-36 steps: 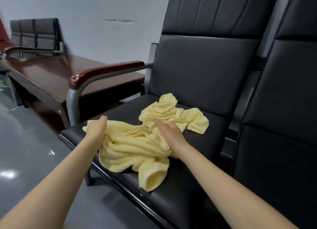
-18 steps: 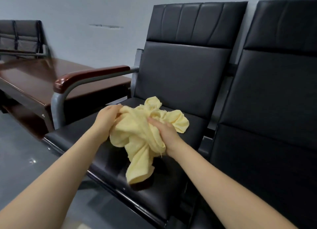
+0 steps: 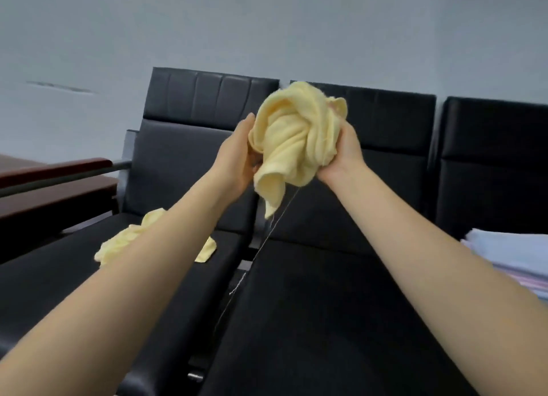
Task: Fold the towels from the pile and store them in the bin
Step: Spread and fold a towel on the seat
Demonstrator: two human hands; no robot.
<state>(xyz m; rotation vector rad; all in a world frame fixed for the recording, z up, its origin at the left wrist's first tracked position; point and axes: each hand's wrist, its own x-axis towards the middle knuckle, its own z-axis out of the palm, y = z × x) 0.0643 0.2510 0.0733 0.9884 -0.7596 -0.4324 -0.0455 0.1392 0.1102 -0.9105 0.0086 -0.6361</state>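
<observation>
Black padded seats (image 3: 311, 306) stand in a row against a pale grey wall (image 3: 267, 25), joined side by side, with a wooden armrest (image 3: 59, 170) on a metal frame at the far left end. Beyond that armrest a dark brown table (image 3: 44, 200) shows at the left edge. On the rightmost seat, at the picture's right edge, lies a stack of pale sheets (image 3: 510, 256); the blur there makes it hard to say whether they are paper or cloth.

Both bare arms reach forward and up, holding a bunched yellow towel (image 3: 293, 140) in the air in front of the backrests, above the gap between the left and middle seats. The left hand (image 3: 237, 155) presses against the towel's left side with its fingers fairly straight and pointing up. The right hand (image 3: 341, 152) cups the towel's right side, its fingers curled round the cloth and mostly buried in the folds. A loose tail of the towel hangs down between the hands, and a thin thread (image 3: 261, 247) trails from it toward the seats.

A second yellow towel (image 3: 130, 238) lies crumpled on the left seat, partly hidden behind the left forearm.
</observation>
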